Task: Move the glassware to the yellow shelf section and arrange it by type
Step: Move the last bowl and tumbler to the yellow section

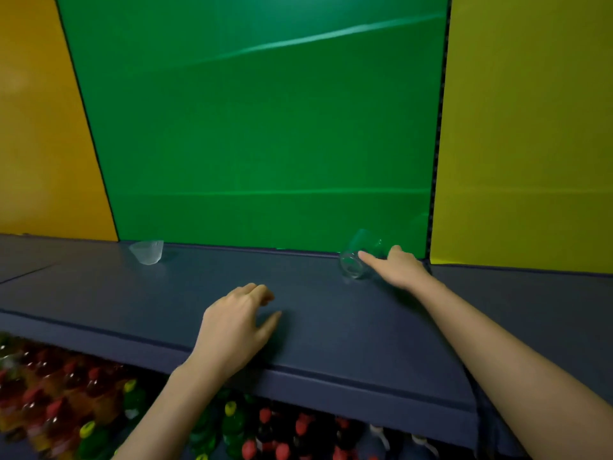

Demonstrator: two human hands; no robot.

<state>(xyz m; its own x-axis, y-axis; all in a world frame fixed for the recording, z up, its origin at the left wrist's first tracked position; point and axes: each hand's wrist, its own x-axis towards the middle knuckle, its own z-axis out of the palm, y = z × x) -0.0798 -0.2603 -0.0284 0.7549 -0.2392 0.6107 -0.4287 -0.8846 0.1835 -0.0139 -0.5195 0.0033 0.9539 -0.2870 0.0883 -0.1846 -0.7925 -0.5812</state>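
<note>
A clear drinking glass (360, 257) is tilted on its side at the back right of the green shelf section, and my right hand (396, 267) grips it with thumb and fingers around it. A small ribbed clear glass bowl (147, 252) stands upright at the back left of the same section. My left hand (237, 323) rests on the dark blue shelf board (331, 327) near its front edge, fingers loosely curled and holding nothing. The yellow shelf section (524, 144) lies to the right, past a dark divider.
An orange backed section (39, 127) is at the left. The green back panel (265, 127) fills the middle. Below the shelf's front edge stand several bottles (66, 403) with red and yellow caps.
</note>
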